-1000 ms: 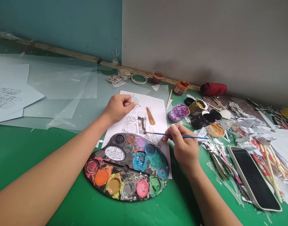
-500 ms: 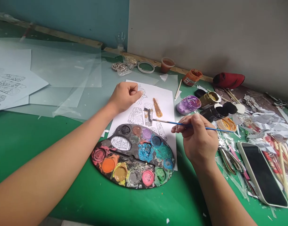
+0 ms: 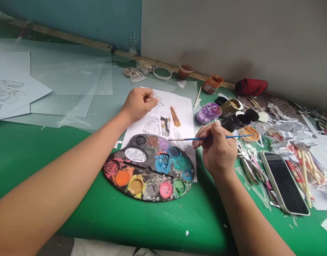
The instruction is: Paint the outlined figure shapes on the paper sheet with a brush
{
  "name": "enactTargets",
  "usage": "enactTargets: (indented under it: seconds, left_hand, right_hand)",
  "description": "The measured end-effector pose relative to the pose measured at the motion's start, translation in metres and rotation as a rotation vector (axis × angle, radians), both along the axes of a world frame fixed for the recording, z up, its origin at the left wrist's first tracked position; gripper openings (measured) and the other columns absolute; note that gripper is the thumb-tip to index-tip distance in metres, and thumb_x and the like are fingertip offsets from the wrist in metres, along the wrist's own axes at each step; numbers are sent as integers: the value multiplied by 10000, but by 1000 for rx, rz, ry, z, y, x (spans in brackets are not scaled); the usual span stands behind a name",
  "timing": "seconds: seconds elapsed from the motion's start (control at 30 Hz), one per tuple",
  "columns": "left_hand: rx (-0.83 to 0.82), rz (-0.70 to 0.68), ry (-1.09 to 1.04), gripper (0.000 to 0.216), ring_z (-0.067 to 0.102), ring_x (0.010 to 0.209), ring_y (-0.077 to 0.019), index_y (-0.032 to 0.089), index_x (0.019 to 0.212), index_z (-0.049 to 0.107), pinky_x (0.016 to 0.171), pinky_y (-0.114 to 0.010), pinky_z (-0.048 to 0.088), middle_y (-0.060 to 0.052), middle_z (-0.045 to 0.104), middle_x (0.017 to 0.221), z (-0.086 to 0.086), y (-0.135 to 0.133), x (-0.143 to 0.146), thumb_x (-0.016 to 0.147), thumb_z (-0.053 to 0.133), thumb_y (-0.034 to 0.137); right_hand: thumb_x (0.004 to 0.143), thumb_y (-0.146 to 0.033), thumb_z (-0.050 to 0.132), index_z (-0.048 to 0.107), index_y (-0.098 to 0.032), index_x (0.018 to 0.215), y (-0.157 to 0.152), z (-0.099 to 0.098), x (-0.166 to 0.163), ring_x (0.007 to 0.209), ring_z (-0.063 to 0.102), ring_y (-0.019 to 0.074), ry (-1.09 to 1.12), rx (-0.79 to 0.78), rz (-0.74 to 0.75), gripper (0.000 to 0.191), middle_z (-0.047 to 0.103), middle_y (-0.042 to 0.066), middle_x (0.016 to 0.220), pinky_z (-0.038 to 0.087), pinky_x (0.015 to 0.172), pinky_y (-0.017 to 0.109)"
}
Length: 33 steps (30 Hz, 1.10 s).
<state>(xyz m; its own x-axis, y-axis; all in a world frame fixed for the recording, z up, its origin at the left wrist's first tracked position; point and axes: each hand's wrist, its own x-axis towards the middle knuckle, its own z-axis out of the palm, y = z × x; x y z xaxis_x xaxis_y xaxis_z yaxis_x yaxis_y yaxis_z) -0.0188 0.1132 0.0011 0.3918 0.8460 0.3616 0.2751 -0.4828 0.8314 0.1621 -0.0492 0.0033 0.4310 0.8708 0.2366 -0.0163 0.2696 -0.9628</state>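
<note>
In my right hand [image 3: 219, 149], a thin blue paintbrush [image 3: 195, 139] is pinched between fingers and thumb. Its tip points left, over the purple well at the upper rim of the paint palette [image 3: 120, 164]. My left hand [image 3: 138, 104] is curled into a loose fist over the upper left of a white paper [image 3: 188, 106]; no object shows in it, though its palm is hidden. Line-drawn shapes cover the paper. One drawn shape [image 3: 165, 123] carries dark strokes and brown-gold patches, and beside it is a gold-brown tapered shape [image 3: 175, 116]. The palette overlaps the paper's lower part.
Right of the paper stand a purple paint jar [image 3: 208, 113], an orange paint jar [image 3: 212, 84] and dark jars [image 3: 234, 121]. A phone [image 3: 284, 183], pliers [image 3: 247, 165] and paper scraps lie further right. Printed sheets [image 3: 27, 89] and clear film [image 3: 72, 74] cover the left.
The brush tip has moved from the lower end of the dark-painted shape towards me, to the palette's upper rim. My left fist keeps its place on the paper; the view has shifted slightly.
</note>
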Motion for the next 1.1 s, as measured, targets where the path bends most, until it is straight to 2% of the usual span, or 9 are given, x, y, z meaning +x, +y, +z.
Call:
enactTargets:
  seconds: [0.17,0.33,0.5,0.7,0.87,1.1]
  left_hand:
    - [-17,-5,2,410,376,518,-111,224,526,286,544,-285,296,55,291,511,0,1,-1,756,625,246]
    - [-24,4,31,411,358,508,-111,227,528,277,532,-276,281,60,272,502,0,2,-2,745,621,290]
    - [-27,8,42,411,351,512,-113,230,529,268,533,-274,265,61,272,496,2,2,-4,738,610,319]
    - [-39,7,40,411,353,506,-115,230,530,262,537,-275,267,64,264,489,1,3,-5,731,607,326]
    - [-49,11,32,409,321,504,-111,230,528,261,541,-279,258,65,259,490,2,2,-5,731,605,318]
    - [-60,11,54,406,296,513,-109,229,531,261,547,-281,258,67,263,491,2,2,-6,734,598,327]
  right_hand:
    - [888,-524,643,586,-200,576,-1,-3,4,412,513,96,-30,0,-48,454,523,-35,476,379,409,247]
    - [873,-557,635,576,-205,579,15,6,5,389,480,82,-77,20,-173,462,496,-47,464,410,395,237]
    - [851,-551,650,593,-207,612,30,4,-1,387,497,89,-60,-8,-172,422,501,-51,467,474,378,237]
    - [805,-620,674,625,-187,668,21,-12,1,412,549,112,73,-116,-168,457,548,-45,512,578,414,298]
    - [738,-627,738,625,-177,628,21,-11,2,444,550,108,93,-154,-170,477,542,-38,542,570,411,281]
    - [741,-602,748,634,-171,611,23,-9,-1,429,538,102,61,-160,-148,465,535,-34,519,552,395,259]
